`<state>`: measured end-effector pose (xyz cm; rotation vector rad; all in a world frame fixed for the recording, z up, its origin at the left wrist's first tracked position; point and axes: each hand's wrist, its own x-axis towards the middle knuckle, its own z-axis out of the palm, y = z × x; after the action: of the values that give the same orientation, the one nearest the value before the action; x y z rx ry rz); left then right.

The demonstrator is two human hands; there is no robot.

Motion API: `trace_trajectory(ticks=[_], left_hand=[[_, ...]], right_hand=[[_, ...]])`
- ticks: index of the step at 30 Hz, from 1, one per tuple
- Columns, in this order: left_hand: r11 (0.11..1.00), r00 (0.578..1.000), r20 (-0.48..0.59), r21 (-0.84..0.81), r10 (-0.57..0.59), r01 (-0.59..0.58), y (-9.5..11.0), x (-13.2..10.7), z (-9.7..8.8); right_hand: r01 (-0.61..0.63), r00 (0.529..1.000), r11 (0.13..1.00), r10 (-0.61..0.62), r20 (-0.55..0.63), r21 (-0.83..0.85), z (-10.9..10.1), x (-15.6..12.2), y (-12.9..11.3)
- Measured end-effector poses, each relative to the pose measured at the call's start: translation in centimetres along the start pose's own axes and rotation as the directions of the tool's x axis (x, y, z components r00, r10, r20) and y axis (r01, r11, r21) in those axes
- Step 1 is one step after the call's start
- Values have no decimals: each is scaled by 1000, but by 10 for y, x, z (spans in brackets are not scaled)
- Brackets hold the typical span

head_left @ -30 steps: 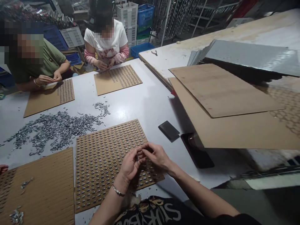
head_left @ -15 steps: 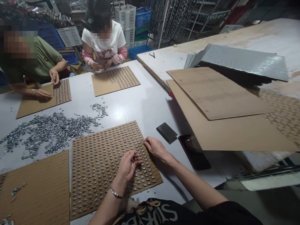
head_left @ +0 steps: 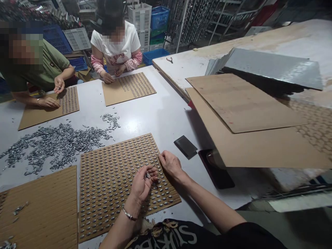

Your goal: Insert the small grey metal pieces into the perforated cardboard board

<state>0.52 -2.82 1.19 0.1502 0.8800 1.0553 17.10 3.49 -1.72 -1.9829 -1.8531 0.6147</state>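
In front of me lies a cardboard sheet (head_left: 82, 193) covered in rows of small silvery, pointed-oval metal pieces. My left hand (head_left: 141, 185) is held palm up over its right part, fingers curled around a few loose metal pieces (head_left: 147, 175). At the sheet's upper right edge is my right hand (head_left: 171, 166), with thumb and fingertips closed together at the end of a row. Whether a piece sits between those fingertips is hidden. A large heap of the same metal pieces (head_left: 62, 145) spreads over the white table beyond the sheet.
Another cardboard sheet (head_left: 44, 207) with a few loose pieces adjoins on the left. A dark flat packet (head_left: 185, 147) and a phone (head_left: 216, 169) lie to the right, beside overhanging cardboard sheets (head_left: 246, 103). Across the table, two co-workers handle pieces over their own sheets (head_left: 114, 97).
My left fingers have opened slightly, so the pieces in the palm show more. My right fingers have curled in a little at the edge. One co-worker's hand has moved onto the far sheet.
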Motion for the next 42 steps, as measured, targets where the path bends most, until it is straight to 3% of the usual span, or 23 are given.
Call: trace_trajectory(ticks=[5, 8, 9, 11, 13, 14, 17, 21, 24, 26, 29, 34, 38, 42], left_hand=[[982, 995, 93, -177, -44, 60, 9, -5, 8], [970, 992, 108, -225, -72, 95, 12, -9, 11], [969, 991, 108, -227, -77, 100, 12, -10, 11], [972, 991, 99, -210, -86, 105, 10, -12, 12], [976, 992, 89, -189, -93, 108, 8, -14, 14], [977, 991, 87, -181, -97, 111, 7, -15, 15], [978, 990, 98, -174, -103, 119, 3, -15, 17], [987, 995, 76, -139, -68, 78, -4, -11, 13], [998, 998, 69, -54, -12, 15, -6, -7, 10], [1000, 997, 80, -6, -5, 6, -6, -6, 9], [1000, 998, 70, 25, -5, 4, -4, -7, 9], [998, 998, 57, 61, -7, 4, -3, -8, 9], [999, 998, 57, 52, 2, -5, -3, -6, 8], [1000, 999, 41, 11, -11, 10, -3, -7, 8]], right_hand=[[-28, 999, 997, 30, -36, 78, -5, -2, -1], [197, 977, 962, -177, -116, 191, -18, -16, -8], [327, 944, 920, -309, -112, 214, -22, -23, -11], [563, 822, 796, -568, -51, 223, -30, -37, -18], [678, 722, 710, -692, 7, 191, -34, -49, -24], [692, 710, 701, -704, 17, 174, -34, -53, -26], [650, 748, 734, -664, 4, 196, -31, -60, -28], [521, 827, 760, -562, -11, 388, -29, -59, -23], [293, 945, 824, -325, -18, 485, -32, -48, -15], [102, 992, 859, -127, 17, 501, -32, -37, -9], [-63, 996, 875, 22, 90, 480, -28, -20, 0], [-20, 999, 940, 9, 34, 342, -10, -9, 5], [-58, 998, 972, 55, 19, 228, -4, -6, 6], [-52, 997, 943, 67, -33, 328, -13, -16, 5]])
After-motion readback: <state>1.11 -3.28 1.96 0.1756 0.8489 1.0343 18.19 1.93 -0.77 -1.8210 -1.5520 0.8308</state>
